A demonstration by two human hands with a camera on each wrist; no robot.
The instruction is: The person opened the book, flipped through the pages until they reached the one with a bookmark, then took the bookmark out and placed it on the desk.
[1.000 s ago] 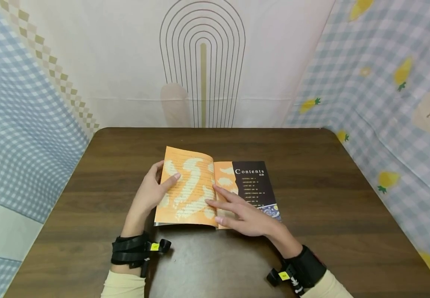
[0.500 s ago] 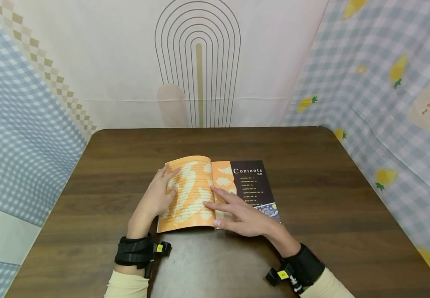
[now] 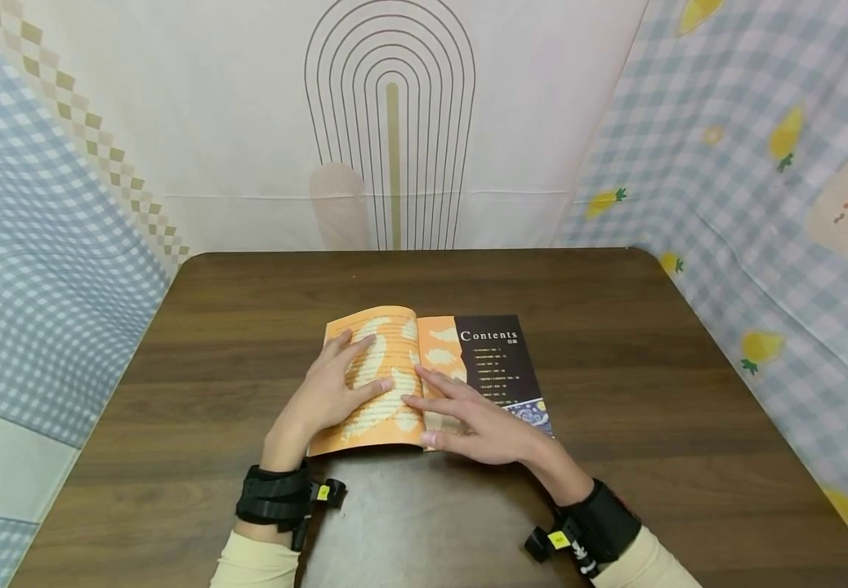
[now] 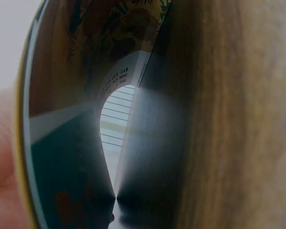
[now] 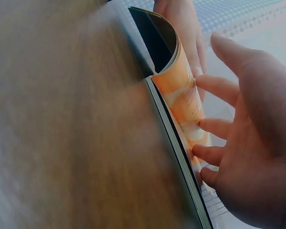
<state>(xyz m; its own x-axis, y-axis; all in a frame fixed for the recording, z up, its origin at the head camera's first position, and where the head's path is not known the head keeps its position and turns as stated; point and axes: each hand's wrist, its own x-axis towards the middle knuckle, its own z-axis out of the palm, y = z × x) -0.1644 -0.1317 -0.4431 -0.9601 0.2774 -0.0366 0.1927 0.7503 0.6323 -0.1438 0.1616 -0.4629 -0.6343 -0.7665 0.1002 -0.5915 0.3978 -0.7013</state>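
Observation:
An open book lies on the brown wooden table, its right page dark with the heading "Contents" and an orange strip along the fold. The orange left page, with pale patches, arches up from the table; the right wrist view shows a hollow beneath its curve. Across this left page rests my left hand, fingers spread and thumb pointing toward the fold. My right hand lies over the lower part of the fold, its extended fingertips touching the orange paper. In the left wrist view, the underside of the curved cover fills much of the frame.
The wooden table extends around the book on all sides. A white cloth with an arch pattern hangs behind it. Blue checked cloths stand along the left and right sides. Black straps with small cameras circle both wrists.
My left hand has let go of the lifted left page's edge and slid right onto its face. That page has lowered and now bows outward. My right hand stays nearly in place.

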